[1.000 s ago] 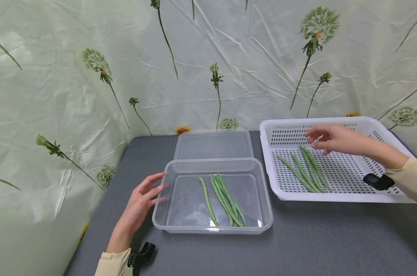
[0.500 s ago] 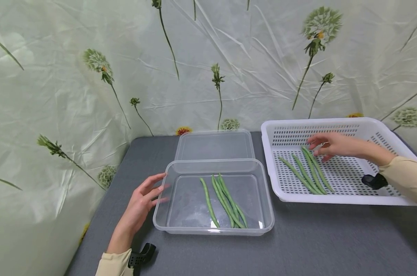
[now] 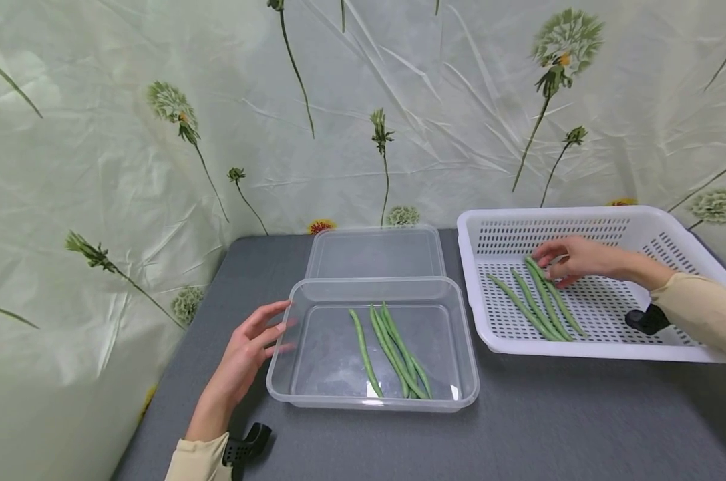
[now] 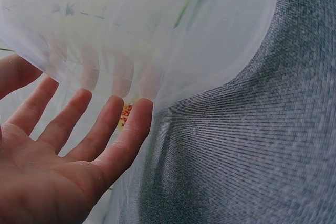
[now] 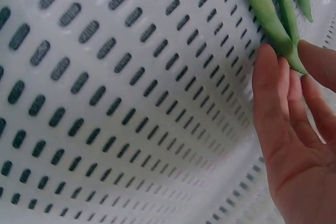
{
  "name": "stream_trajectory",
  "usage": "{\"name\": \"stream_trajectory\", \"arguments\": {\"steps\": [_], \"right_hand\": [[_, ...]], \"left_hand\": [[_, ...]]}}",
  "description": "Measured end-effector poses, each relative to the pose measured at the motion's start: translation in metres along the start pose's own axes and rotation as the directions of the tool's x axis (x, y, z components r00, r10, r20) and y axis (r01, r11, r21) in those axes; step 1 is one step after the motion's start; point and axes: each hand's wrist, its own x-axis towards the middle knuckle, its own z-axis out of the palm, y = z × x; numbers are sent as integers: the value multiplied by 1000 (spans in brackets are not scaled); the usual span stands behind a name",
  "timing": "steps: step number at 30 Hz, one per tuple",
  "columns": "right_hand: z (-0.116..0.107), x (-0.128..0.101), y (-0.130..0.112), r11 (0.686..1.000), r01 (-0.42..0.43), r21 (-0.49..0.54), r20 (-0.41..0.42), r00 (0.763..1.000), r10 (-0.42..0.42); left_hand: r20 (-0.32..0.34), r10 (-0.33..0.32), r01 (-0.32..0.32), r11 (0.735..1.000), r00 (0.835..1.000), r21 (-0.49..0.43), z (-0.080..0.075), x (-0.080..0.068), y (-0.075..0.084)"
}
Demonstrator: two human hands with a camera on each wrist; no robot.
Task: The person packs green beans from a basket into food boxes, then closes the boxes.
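Setting: a rectangular tabletop covered in dark grey woven fabric (image 3: 549, 421), its far edge and left edge meeting a hung backdrop. The backdrop is a creased pale green sheet (image 3: 98, 167) printed with long-stemmed dandelion-like flower heads and small orange blooms. It encloses the far-left corner. Lighting is soft and even, with faint shadows.

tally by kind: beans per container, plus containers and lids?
Green beans in clear tub: 4
Green beans in white basket: 4
Clear tub: 1
Clear lid: 1
White basket: 1
Total: 11
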Motion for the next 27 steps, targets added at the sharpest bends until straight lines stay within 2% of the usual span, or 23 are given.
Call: {"name": "stream_trajectory", "arguments": {"steps": [9,12,18,27], "right_hand": [[1,2,3,998,15,55,49,999,-18],[3,3,2,999,10,40,75,997,-13],[9,5,-4,998,52,-26,130,990,-48],[10,5,-5,999,48,-24,108,993,-45]], "left_hand": [[-3,1,-1,1000,1000,7,0,1,0],[-2,-1,1,1000,1000,4,0,1,0],[-4,-6,6,1000,1000,7,0,0,1],[-3,-15,15,1000,1000,2,0,0,1]]}}
